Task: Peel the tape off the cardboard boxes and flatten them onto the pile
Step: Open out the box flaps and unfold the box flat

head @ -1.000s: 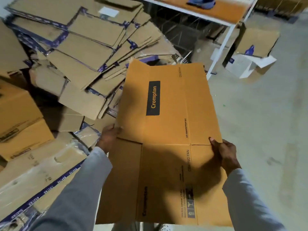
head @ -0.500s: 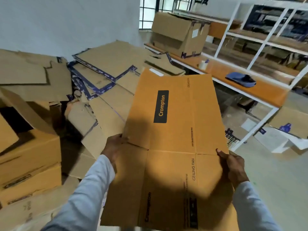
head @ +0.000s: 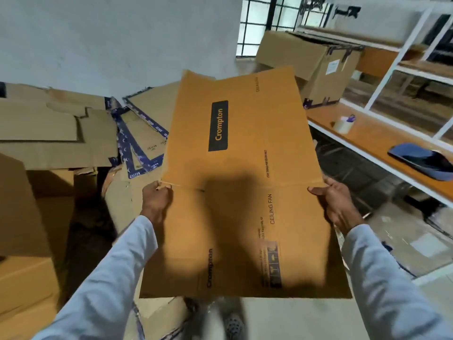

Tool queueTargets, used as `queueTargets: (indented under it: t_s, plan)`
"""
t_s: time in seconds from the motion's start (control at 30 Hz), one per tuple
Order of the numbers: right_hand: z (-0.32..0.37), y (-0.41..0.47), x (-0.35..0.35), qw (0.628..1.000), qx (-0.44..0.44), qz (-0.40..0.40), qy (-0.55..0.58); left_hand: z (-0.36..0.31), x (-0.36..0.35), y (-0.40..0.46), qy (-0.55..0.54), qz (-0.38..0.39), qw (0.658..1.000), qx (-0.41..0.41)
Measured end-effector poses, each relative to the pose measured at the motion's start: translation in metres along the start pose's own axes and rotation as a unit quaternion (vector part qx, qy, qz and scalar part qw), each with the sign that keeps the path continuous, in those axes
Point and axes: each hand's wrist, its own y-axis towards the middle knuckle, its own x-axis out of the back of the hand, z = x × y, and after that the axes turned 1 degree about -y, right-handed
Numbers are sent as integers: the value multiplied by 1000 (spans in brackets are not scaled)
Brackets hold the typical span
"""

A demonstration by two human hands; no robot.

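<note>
- Nearest: pale sleeves reaching forward, feet blurred below on the floor.
- Left hand (head: pixel 157 200) closed on the left edge of the flattened box (head: pixel 242 182), right at the fold crease; right hand (head: pixel 339 207) clamped on the opposite edge, thumb on top (fingers underneath, out of sight).
- Held flat in the air between both hands, tilted up and away, "Crompton" label facing the camera; no tape visible on this face.
- Just beyond, to the left: the pile (head: pixel 137 133) of flattened cardboard, some sheets edged in blue tape, leaning unevenly against unflattened boxes (head: pixel 27 241).
- Farther right: shelf rack (head: pixel 382 141) with a tape roll (head: pixel 344 123), a blue cap (head: pixel 424 160) and a taped box (head: pixel 318 62).
- Risks, as a judgement: landing askew on that sloping pile and sliding off; folding at the crease under the grips if one hand lets go early; swinging wide and clipping the rack's edge.
</note>
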Motion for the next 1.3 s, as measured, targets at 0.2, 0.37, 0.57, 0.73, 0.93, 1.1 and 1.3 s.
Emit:
queueTargets:
  t_s: [0.2,0.37,0.57,0.73,0.93,1.1,1.3]
  plan:
    - [37,158,-34,997,13,65,-38,-5,-55,87,13,-83,996,6]
    - [58,252,-70,994,12,93,-59,-45,-88,124,-1,-95,995,17]
    - [86,355,-136,992,55,91,-66,-84,-113,206,-18,-85,996,16]
    - [79,447,-188,975,158,90,-124,-99,-126,297,9,-73,997,-13]
    - [32,508,-217,805,311,111,-493,-59,-155,335,450,11,892,-26]
    - [-9,468,-222,752,283,130,-581,-3,-174,315,562,152,813,-22]
    - [12,381,-236,758,240,219,-565,-32,-177,245,487,141,862,-29]
